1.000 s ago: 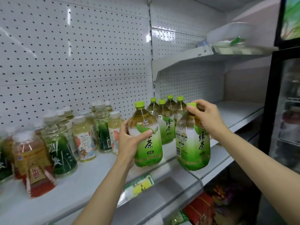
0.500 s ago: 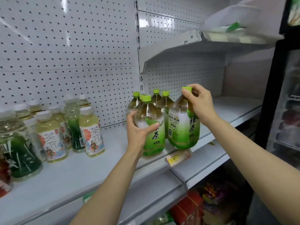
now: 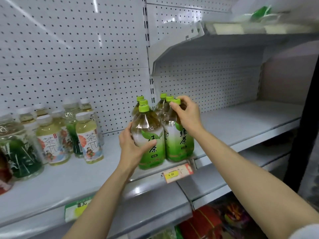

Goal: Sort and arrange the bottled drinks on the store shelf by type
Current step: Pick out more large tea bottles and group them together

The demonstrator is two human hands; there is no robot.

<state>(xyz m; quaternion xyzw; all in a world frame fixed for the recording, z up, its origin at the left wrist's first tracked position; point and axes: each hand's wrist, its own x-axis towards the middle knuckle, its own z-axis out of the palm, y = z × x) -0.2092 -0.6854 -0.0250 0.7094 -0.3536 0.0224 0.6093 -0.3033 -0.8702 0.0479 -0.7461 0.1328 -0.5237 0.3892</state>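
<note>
**Inspector:** Head view. Your left hand (image 3: 133, 149) is wrapped round the body of the front-left green tea bottle (image 3: 150, 138), thumb across the label, fingers curled behind it. The bottle stands upright on the grey shelf (image 3: 103, 171), close to its front edge.

**Operator:** And the right?

**Inspector:** Your right hand (image 3: 188, 114) pinches the green cap (image 3: 175, 101) of the front-right green tea bottle (image 3: 179, 142) with its fingertips, the palm arched over the shoulder of the bottle. That bottle also stands upright, touching the left one side by side, just above the orange price tag (image 3: 177, 173) clipped to the shelf lip.

**Operator:** Others of that type?

**Inspector:** Four more green caps show behind your two, in two short rows running back towards the pegboard (image 3: 69, 57). Their bodies are mostly hidden.

**Operator:** The rest of the shelf?

**Inspector:** To the left, well apart from the green tea, stands a group of white-capped pale tea bottles (image 3: 89, 140) with illustrated labels. Beyond them sits a dark green labelled bottle (image 3: 20, 152), and a red-labelled one is cut off at the frame edge. To the right of your bottles the shelf surface is bare grey metal. An upper shelf (image 3: 224, 47) overhangs the right bay.
</note>
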